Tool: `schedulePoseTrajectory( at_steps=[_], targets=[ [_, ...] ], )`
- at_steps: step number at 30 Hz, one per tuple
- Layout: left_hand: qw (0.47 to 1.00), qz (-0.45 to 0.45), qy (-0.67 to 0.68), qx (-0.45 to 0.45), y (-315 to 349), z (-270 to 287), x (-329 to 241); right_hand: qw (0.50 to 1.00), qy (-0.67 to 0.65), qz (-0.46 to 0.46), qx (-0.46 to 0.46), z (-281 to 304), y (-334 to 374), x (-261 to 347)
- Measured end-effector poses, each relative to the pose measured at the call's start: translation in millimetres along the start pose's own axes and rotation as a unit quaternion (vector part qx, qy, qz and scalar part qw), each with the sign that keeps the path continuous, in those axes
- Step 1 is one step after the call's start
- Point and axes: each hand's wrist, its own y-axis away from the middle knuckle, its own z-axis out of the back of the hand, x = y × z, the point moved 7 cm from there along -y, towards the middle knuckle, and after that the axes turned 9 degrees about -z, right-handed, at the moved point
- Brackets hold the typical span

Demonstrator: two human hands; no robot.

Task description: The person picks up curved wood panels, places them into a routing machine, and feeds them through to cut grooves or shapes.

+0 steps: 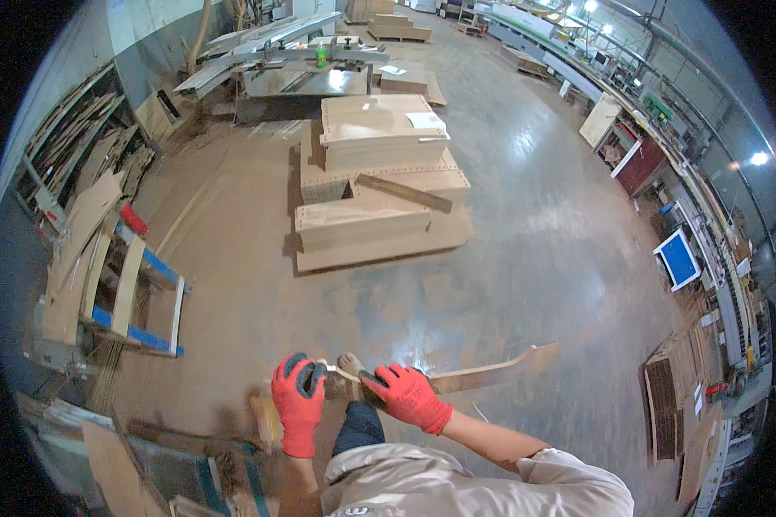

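Observation:
A long, thin wood-coloured strip [483, 376] with a pale upper edge runs across in front of my body, its far end reaching out to the right. My left hand [300, 401], in a red glove with dark grip patches, curls its fingers at the strip's left end. In a matching glove, my right hand [407, 398] is closed round the strip a little farther along. The fingertips of the right hand are partly hidden behind the glove. Below the strip, part of my dark-clothed leg and a foot show.
Ahead on the floor stands a stack of wooden panels [362, 228] with a loose brown board [405, 193] across it. A wooden frame with blue parts [138, 338] leans at left. Stacked sheets [664, 405] lie at right, beside a long machine line. A machine table [306, 82] stands farther back.

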Motion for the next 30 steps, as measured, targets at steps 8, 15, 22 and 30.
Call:
schedulePoseTrajectory(
  at_steps=[8, 15, 22, 30],
  targets=[
    [0.987, 0.069, 0.066, 0.129, -132, -157, 106, 0.984, 0.03, -0.042, 0.169, -87, -152, -128],
    [0.993, 0.114, -0.013, -0.04, -210, -236, 181, 0.983, 0.097, -0.064, 0.139, -129, -246, -223],
    [0.811, 0.393, 0.298, -0.314, -223, -306, 285, 0.979, 0.102, -0.012, 0.175, -226, -295, -319],
    [0.626, 0.446, 0.455, -0.45, -208, -354, 357, 0.986, 0.021, 0.055, 0.159, -319, -329, -389]
  ],
)
